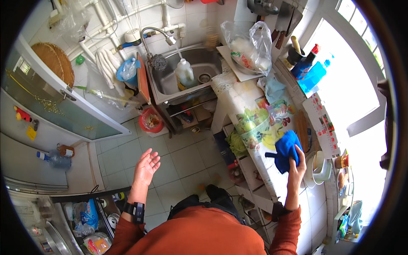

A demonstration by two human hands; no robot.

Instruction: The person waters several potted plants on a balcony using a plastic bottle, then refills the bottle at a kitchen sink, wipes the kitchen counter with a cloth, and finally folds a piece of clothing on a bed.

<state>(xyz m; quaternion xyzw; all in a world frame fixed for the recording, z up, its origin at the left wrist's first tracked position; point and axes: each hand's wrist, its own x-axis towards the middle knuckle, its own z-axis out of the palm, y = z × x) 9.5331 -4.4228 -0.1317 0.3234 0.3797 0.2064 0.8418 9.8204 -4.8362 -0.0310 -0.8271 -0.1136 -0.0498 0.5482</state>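
My right hand (296,165) grips a folded blue cloth (287,151) above the fruit-printed tablecloth (237,105) on the counter. A dark strap or loop juts out from the cloth's left side. Over the tiled floor, my left hand (147,167) is held palm up with its fingers apart and nothing in it. In the steel sink (165,68) ahead stands a plastic jug (185,71), under the spout of a curved faucet (171,40). Water appears to run from the spout into the jug's mouth. A wire scourer (158,62) sits at the sink's left rim.
Plastic bags in a bowl (248,57) rest on a white board beside the sink. White bowls (317,169) stand right of my right hand. A red waste bin (151,120) is on the floor, near an open glass door (67,95). Cleavers (282,24) hang at the upper right.
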